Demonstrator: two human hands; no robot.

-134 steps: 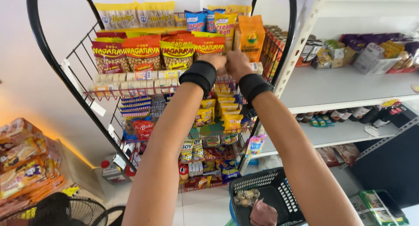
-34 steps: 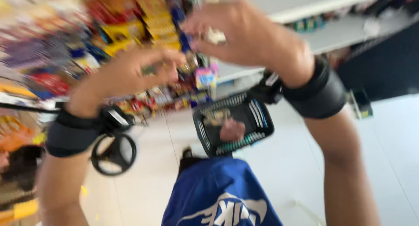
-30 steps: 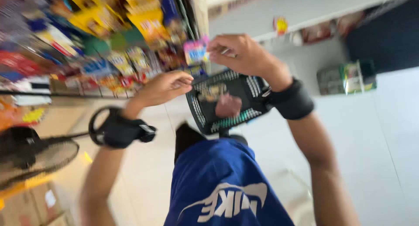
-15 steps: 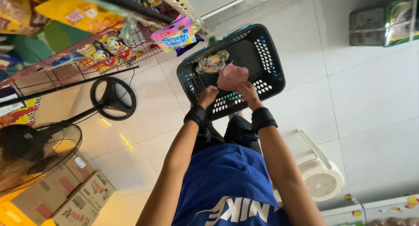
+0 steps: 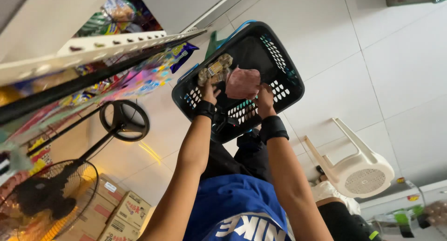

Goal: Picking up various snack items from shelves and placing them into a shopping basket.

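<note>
A black plastic shopping basket (image 5: 284, 66) stands on the white tiled floor below me. In it lie a clear packet of brown snacks (image 5: 215, 69) and a pink packet (image 5: 242, 82). Both my arms, each with a black wristband, reach down into the basket. My left hand (image 5: 208, 89) grips the lower edge of the clear snack packet. My right hand (image 5: 264, 95) has its fingers curled on the side of the pink packet. My blue shirt fills the bottom of the view.
A wire rack of coloured snack packets (image 5: 139, 78) and a white shelf (image 5: 93, 45) hang over the basket's left side. A black fan base (image 5: 125, 121), a fan cage (image 5: 42, 199) and cardboard boxes (image 5: 121, 213) lie left. A tipped white plastic chair (image 5: 358, 171) lies right.
My hands left the high snack rack, carried a small packet down, and are now inside the basket. The view swung from the shelves to the floor.
</note>
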